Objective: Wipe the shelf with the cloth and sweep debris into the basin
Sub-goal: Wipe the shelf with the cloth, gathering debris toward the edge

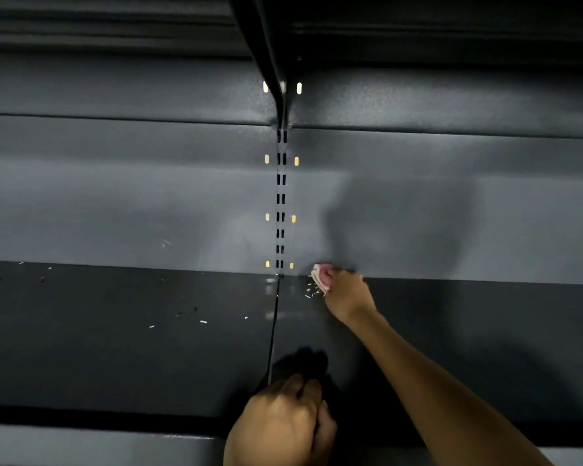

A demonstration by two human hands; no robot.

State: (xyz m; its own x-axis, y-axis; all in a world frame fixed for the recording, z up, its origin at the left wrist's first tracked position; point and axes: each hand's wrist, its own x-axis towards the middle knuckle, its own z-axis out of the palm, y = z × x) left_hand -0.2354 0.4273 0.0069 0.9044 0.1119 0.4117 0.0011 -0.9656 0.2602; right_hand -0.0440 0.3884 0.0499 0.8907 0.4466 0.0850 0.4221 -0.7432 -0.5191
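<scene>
1. Left hand [280,422] rests curled at the shelf [132,358] near edge; whether it holds anything cannot be told.
2. Right hand [347,292] grips the pink cloth [322,275] at the far edge, beside debris [312,290].

The shelf [115,348] lies open left and right, only scattered debris [202,321] on it. The back panel [148,203] closes the far side, and the bracket [266,55] overhead narrows the room above the seam [272,331] between the shelf boards.
</scene>
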